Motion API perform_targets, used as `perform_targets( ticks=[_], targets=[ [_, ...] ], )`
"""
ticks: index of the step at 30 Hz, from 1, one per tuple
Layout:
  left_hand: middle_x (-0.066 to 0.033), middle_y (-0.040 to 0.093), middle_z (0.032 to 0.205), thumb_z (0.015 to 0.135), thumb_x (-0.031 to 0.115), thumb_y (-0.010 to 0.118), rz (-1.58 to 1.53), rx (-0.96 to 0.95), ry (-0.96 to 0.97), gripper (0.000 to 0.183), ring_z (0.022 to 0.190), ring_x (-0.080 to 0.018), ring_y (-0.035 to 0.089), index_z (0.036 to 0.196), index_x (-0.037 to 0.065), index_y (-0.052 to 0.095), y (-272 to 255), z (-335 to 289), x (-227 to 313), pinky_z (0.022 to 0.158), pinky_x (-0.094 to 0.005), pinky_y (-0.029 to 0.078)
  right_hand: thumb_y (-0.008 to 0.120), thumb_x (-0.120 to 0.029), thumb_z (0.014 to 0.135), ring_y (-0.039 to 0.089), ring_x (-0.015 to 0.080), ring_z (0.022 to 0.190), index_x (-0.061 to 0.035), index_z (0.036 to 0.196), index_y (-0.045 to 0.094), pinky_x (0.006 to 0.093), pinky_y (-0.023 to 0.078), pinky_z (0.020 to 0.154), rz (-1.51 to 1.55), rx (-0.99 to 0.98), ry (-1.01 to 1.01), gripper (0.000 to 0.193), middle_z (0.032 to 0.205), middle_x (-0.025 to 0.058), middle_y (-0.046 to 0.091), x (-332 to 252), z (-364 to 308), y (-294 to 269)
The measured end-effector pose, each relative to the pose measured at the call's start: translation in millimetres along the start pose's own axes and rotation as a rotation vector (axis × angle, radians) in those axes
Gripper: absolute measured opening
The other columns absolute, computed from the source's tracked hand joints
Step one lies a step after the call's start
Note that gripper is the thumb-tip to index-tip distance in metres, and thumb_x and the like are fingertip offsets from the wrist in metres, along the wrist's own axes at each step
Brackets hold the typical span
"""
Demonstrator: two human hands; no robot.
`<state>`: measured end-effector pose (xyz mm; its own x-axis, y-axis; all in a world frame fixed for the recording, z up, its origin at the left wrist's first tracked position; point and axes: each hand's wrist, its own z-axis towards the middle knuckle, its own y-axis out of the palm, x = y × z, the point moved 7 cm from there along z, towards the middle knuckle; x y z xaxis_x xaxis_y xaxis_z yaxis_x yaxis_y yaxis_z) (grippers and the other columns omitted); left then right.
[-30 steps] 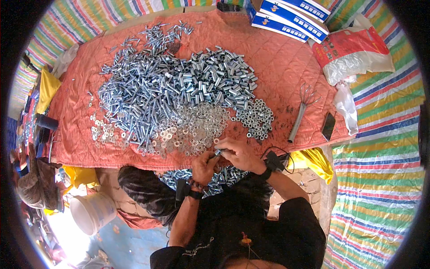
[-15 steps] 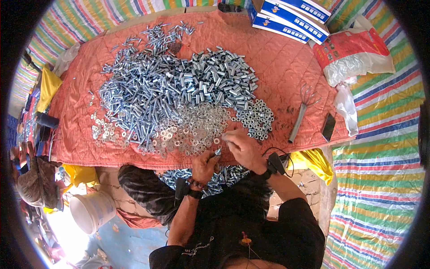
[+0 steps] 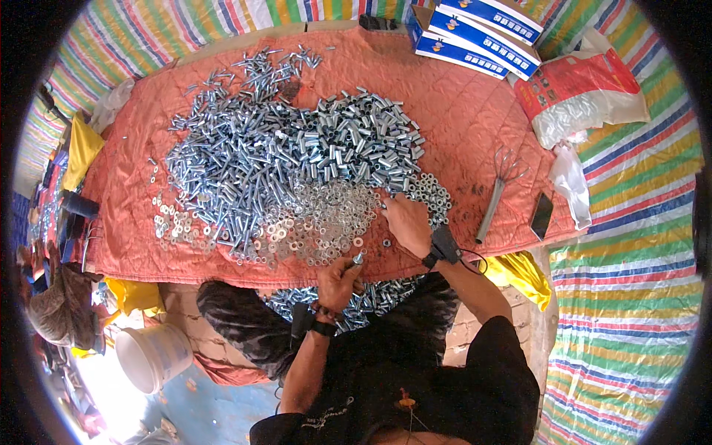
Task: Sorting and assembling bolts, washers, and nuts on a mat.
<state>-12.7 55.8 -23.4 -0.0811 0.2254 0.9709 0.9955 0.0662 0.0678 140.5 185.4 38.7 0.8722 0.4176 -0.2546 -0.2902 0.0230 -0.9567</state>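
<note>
My left hand [image 3: 337, 285] is closed round a small silver bolt [image 3: 358, 259], whose end sticks up past the thumb; the fingers hide the rest. My right hand [image 3: 407, 225] reaches over the cloth with its fingers curled together, at the left edge of a heap of hex nuts [image 3: 439, 202]. What its fingertips hold, if anything, is hidden. Left of that hand spreads a pile of flat and ring washers [image 3: 319, 219]. Beyond the washers lie short metal sleeves [image 3: 371, 137] and, farther left, a big heap of bolts [image 3: 230, 148].
A red quilted cloth [image 3: 475, 111] covers the work surface. On its right lie a wire-pronged tool [image 3: 489, 204] and a dark phone [image 3: 542, 215]. Blue-white boxes [image 3: 475, 44] and a red-white bag [image 3: 582, 96] stand far right. Assembled bolts [image 3: 371, 300] fill my lap; a white bucket [image 3: 152, 356] stands left.
My right hand has moved slightly right and away from me, from the washers' edge to the nuts. My left hand keeps the bolt and has shifted little. The whole view has tilted slightly.
</note>
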Motion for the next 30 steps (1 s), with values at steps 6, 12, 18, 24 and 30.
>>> perform_targets(
  ticks=[6,12,18,24,30],
  targets=[
    [-0.0042,0.059,0.060,0.090,0.009,0.058,0.063,0.012,0.038,0.012,0.052,-0.0098,0.059,0.092,-0.002,0.062,0.6,-1.0,16.2,0.047,-0.0247,0.047,0.065,-0.015,0.082,0.059,0.0328,0.063,-0.0008,0.085,0.063,0.0414,0.047,0.058,0.111,0.068,-0.089,0.015,0.075,0.0149,0.058,-5.4,-1.0,-14.6],
    [-0.0049,0.060,0.061,0.089,0.009,0.057,0.070,0.018,0.009,0.012,0.051,-0.0111,0.061,0.090,-0.002,0.061,-1.8,-0.1,7.5,0.046,-0.0257,0.048,0.068,-0.016,0.081,0.065,0.0184,0.065,-0.0008,0.090,0.066,0.0310,0.049,0.061,0.671,-0.122,-0.100,0.017,0.076,0.0118,0.066,-52.2,-38.6,-27.2],
    [-0.0060,0.061,0.062,0.089,0.008,0.058,0.023,0.021,0.022,0.011,0.051,-0.0117,0.061,0.090,-0.003,0.061,-1.2,0.7,2.0,0.046,-0.0256,0.049,0.066,-0.006,0.081,0.063,0.0305,0.087,0.0023,0.089,0.061,0.0354,0.051,0.072,0.708,-0.062,-0.271,0.013,0.094,0.0125,0.064,-64.5,-48.8,-24.5],
    [-0.0057,0.061,0.061,0.088,0.007,0.058,-0.011,0.008,0.006,0.010,0.049,-0.0109,0.059,0.088,-0.002,0.061,-0.9,0.7,-2.9,0.045,-0.0251,0.048,0.065,-0.005,0.081,0.063,0.0309,0.085,0.0022,0.093,0.060,0.0349,0.051,0.072,0.694,-0.116,-0.399,0.015,0.097,0.0137,0.063,-70.2,-47.3,-21.5],
    [-0.0045,0.060,0.058,0.089,0.008,0.059,0.041,0.023,0.038,0.010,0.050,-0.0100,0.058,0.086,-0.001,0.062,0.6,-0.6,4.1,0.046,-0.0247,0.047,0.066,-0.013,0.083,0.060,0.0291,0.073,0.0026,0.091,0.061,0.0362,0.048,0.063,0.630,-0.017,-0.299,0.019,0.084,0.0143,0.060,-71.2,-47.5,-30.5]
  ],
)
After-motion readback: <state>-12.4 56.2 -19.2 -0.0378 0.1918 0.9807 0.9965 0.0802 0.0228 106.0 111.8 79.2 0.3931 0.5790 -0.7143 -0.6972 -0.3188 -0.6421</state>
